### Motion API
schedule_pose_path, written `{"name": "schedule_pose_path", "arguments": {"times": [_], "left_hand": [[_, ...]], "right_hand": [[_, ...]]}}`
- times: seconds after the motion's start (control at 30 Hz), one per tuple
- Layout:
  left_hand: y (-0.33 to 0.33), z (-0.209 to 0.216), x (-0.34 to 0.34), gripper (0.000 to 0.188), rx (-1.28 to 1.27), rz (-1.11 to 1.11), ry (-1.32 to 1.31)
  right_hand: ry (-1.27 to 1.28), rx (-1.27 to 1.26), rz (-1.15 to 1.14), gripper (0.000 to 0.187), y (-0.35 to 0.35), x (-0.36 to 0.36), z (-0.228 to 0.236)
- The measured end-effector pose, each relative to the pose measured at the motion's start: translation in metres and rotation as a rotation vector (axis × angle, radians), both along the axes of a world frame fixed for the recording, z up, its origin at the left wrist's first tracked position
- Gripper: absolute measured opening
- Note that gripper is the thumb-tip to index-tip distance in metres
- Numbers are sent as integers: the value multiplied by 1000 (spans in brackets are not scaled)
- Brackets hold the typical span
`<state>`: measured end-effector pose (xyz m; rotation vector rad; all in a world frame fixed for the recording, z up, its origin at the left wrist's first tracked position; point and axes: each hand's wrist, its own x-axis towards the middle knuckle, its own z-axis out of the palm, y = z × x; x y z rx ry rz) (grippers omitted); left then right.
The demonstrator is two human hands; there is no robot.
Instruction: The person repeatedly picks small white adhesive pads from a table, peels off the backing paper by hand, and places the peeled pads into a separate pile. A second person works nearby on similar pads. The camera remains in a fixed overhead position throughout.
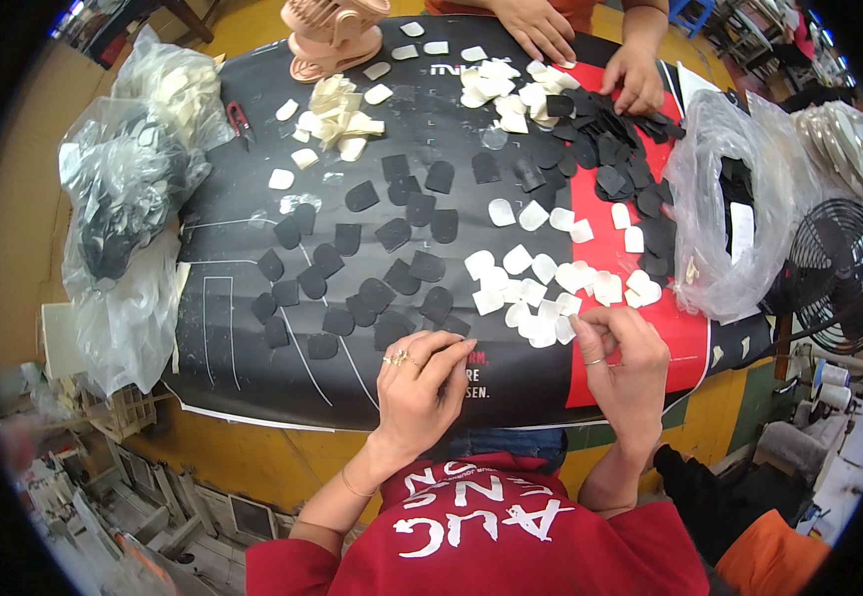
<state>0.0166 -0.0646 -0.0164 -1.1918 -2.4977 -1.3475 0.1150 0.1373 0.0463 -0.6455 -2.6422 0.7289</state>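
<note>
The right hand (622, 356) pinches 1 white piece (568, 329) at the pale pile's (541, 288) near edge for easy reach, while the left hand (420, 377) rests loosely curled and empty below the spread black pieces (372, 278).

Both forearms reach forward; left hand (420, 382) lies curled, right hand (622, 360) raised with fingers (590, 325) pinched.

Yellow-painted floor (253, 462) under a table covered by a black and red printed sheet (511, 382), black wire-guard fan (837, 273) at right, pink desk fan (332, 35) at far edge, clear plastic bags (124, 199) at left, blue stool (688, 10) far right
</note>
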Motion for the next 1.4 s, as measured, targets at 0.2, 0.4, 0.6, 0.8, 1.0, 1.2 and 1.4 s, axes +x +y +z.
{"name": "schedule_pose_path", "arguments": {"times": [0.2, 0.4, 0.6, 0.8, 1.0, 1.2, 1.4], "left_hand": [[-18, -7, 5, 29, -103, 114, 98], [-30, -10, 5, 27, -206, 142, 63], [-43, -11, 9, 29, -246, 91, 28], [-45, -6, 11, 31, -237, 26, 34], [-51, -1, 5, 38, -178, 99, -5], [-48, -7, -1, 35, -243, 241, 52], [-54, -7, 10, 32, -274, 187, 92]], "right_hand": [[-15, 12, 78, 15, -7, -4, -4], [13, 1, 360, 28, -42, -18, -31], [-28, 199, 201, 26, -37, -25, -40], [-22, 183, 349, 28, -56, -24, -38], [-45, 140, 426, 26, -69, -16, -42], [-31, 122, 385, 27, -61, -5, -38], [-35, 234, 440, 37, -69, -39, -46]]}}
